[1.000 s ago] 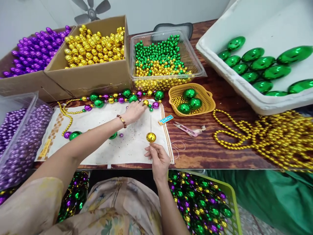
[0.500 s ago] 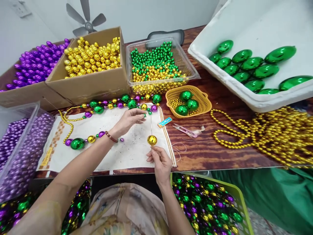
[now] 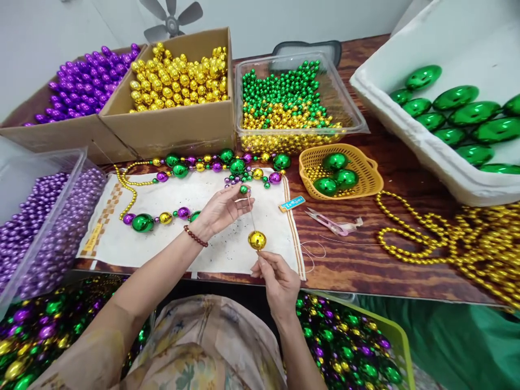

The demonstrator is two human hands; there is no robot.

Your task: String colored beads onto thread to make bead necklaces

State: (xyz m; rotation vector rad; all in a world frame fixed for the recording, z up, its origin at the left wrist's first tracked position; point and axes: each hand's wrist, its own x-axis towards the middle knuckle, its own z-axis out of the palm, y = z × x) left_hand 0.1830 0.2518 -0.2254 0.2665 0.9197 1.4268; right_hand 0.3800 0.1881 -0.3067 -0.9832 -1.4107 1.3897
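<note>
Two hands over white cloth [image 3: 162, 249]. Left hand [image 3: 221, 210] pinches green bead [image 3: 244, 189] at top of needle [image 3: 252, 216]. Right hand [image 3: 280, 281] pinches needle's lower end; gold ball [image 3: 257, 240] threaded just above its fingertips. Bead chain [image 3: 143, 222] lies on cloth near left wrist.

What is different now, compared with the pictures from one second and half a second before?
The left hand left the bead row at the far edge of the cloth and drew back toward the person. It now pinches a small green bead at the top of the needle. The right hand still pinches the needle's lower end, gold bead still on it. The table looks unchanged.
</note>
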